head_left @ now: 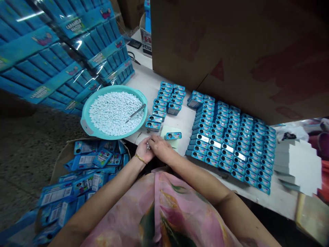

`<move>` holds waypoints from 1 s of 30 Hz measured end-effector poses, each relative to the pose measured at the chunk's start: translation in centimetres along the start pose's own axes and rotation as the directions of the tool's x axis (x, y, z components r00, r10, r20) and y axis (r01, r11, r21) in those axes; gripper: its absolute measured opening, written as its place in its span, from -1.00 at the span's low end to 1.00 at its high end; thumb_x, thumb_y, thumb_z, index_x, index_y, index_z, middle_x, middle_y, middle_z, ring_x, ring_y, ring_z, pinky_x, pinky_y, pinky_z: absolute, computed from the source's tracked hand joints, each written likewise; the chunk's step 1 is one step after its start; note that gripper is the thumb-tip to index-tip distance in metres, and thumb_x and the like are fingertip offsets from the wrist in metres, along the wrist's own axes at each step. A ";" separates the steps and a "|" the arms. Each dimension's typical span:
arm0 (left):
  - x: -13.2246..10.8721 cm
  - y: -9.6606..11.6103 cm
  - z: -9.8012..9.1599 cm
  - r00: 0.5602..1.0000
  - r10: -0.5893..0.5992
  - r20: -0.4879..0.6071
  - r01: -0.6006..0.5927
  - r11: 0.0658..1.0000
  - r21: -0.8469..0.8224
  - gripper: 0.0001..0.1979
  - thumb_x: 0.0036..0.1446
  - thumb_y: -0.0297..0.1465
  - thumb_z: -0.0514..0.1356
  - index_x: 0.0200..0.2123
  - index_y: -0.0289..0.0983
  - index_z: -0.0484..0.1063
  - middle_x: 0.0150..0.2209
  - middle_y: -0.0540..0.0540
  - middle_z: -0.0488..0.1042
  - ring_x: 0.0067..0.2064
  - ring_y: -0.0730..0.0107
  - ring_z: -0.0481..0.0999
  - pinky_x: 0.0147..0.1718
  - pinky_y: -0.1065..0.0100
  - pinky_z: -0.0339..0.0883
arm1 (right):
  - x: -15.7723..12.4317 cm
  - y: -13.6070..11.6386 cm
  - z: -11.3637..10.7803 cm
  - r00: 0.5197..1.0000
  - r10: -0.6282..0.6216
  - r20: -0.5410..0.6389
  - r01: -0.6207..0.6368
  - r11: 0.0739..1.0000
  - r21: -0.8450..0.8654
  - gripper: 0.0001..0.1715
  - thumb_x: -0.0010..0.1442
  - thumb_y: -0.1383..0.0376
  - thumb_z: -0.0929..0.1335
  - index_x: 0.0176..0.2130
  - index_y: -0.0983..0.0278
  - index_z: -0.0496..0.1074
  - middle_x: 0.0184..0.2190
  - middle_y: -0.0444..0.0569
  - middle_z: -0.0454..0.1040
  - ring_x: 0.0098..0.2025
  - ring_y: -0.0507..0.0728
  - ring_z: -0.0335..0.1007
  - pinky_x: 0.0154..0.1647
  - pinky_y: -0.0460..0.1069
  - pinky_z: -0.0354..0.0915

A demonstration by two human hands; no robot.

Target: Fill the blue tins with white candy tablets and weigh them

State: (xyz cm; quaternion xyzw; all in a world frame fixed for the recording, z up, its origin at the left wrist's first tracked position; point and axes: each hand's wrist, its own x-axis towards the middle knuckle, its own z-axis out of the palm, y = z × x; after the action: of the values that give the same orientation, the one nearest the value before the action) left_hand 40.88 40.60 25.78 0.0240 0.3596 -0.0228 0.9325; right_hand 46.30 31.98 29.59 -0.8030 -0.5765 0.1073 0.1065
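Observation:
My left hand (144, 151) is cupped at the near edge of the table, with a few small white candies (148, 146) in its palm. Over it reaches my right hand (161, 148), its fingers bent together at the left palm; what they pinch is hidden. Just beyond the right hand, one blue candy tin (173, 136) with a dark round spot on top stands on a pale yellow-green pad (164, 131). To the left is a turquoise basin (84, 115) full of white candies, with a metal spoon (135, 113) lying in them.
Rows of blue tins (218, 144) fill the table's right side; two shorter rows (159, 106) stand behind the pad. A large cardboard box (231, 58) rises at the back. Wrapped display packs (64, 51) are stacked left. Below, a carton (58, 164) holds blue packets. White card sheets (303, 164) lie right.

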 end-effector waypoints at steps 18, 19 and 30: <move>1.4 -0.4 -0.4 0.975 0.190 -0.114 -0.185 0.982 0.047 -0.83 0.07 -0.49 0.01 -0.39 -0.39 0.39 -0.37 -0.25 0.48 -0.20 0.19 0.48 -0.26 0.19 0.41 | -3.2 8.7 0.7 0.951 0.306 -0.039 -0.287 0.924 0.252 -0.77 0.12 0.39 0.23 -0.22 0.26 0.40 -0.25 -0.02 0.38 -0.22 0.05 0.31 -0.22 -0.09 0.20; 1.1 -0.3 -0.5 0.974 0.196 -0.118 -0.192 0.980 0.047 -0.83 0.07 -0.49 0.01 -0.39 -0.39 0.39 -0.37 -0.25 0.48 -0.19 0.19 0.48 -0.25 0.20 0.41 | -3.3 8.7 0.7 0.952 0.302 -0.045 -0.280 0.922 0.267 -0.77 0.14 0.38 0.22 -0.21 0.25 0.40 -0.24 -0.02 0.38 -0.21 0.05 0.31 -0.21 -0.09 0.21; -2.7 1.4 -4.7 0.953 0.194 -0.234 -0.184 0.981 0.063 -0.83 0.04 -0.55 0.02 -0.33 -0.40 0.40 -0.42 -0.21 0.46 -0.38 0.36 0.50 -0.45 0.38 0.42 | -7.1 10.4 -0.2 0.814 0.522 -0.256 -0.312 0.764 0.565 -0.75 0.17 0.27 0.20 -0.25 0.27 0.42 -0.31 -0.01 0.44 -0.25 0.09 0.37 -0.22 0.00 0.30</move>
State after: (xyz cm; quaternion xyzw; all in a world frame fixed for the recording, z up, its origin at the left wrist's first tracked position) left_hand 35.81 42.33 24.13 0.0796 0.4648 0.0624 0.8796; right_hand 53.49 21.99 27.06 -0.8616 -0.2968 0.1079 0.3974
